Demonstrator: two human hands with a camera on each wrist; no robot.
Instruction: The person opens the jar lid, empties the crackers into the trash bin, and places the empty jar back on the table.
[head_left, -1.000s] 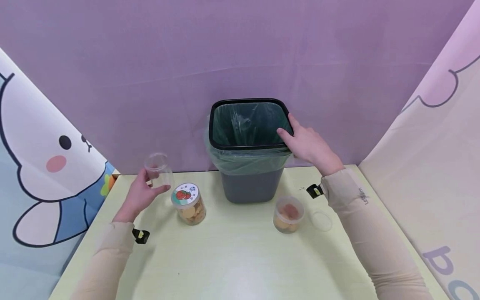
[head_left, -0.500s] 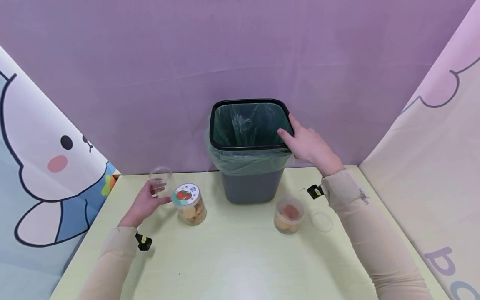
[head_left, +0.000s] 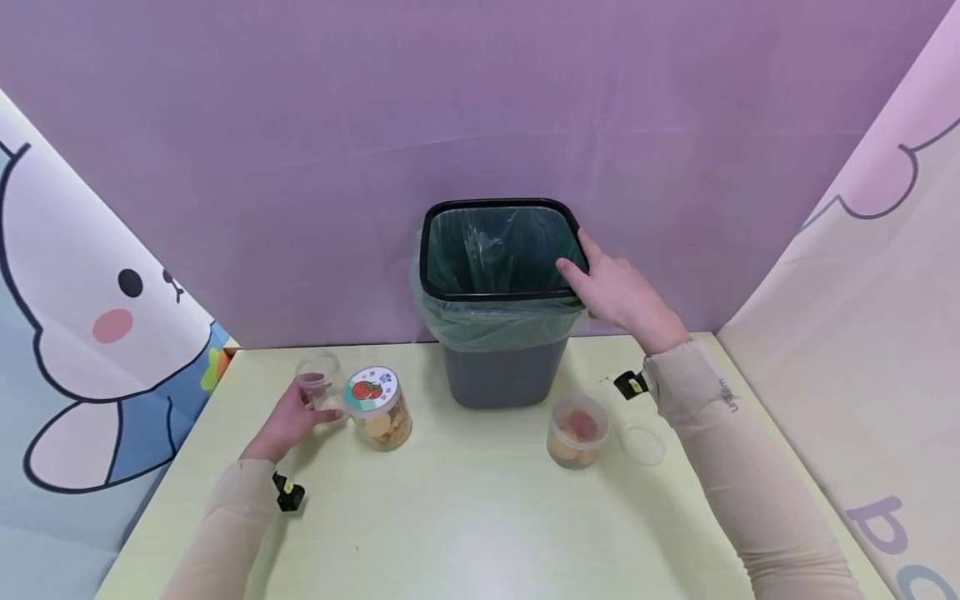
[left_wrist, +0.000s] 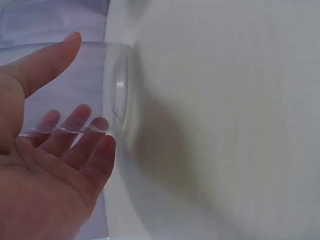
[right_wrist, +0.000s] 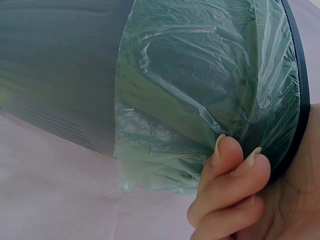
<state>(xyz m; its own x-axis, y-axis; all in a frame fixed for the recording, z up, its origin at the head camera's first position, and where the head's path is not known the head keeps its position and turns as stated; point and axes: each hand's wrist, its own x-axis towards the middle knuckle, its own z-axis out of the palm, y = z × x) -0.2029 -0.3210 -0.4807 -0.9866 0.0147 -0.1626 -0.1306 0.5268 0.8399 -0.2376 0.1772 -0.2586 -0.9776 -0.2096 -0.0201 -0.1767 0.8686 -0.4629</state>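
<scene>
The left hand (head_left: 288, 417) curls its fingers around an empty clear jar (head_left: 318, 379) just left of the lidded cookie jar (head_left: 377, 408). The right hand (head_left: 618, 292) grips the bin (head_left: 498, 292) rim, fingers curled. Setting the clear jar down carelessly could knock the cookie jar over.

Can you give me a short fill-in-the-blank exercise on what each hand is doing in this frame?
1. The left hand holds an empty clear ____ standing on the table.
2. The right hand grips the rim of the ____.
3. The bin liner is coloured ____.
4. The open cookie jar sits beside its loose ____.

Missing words: jar; bin; green; lid
</scene>
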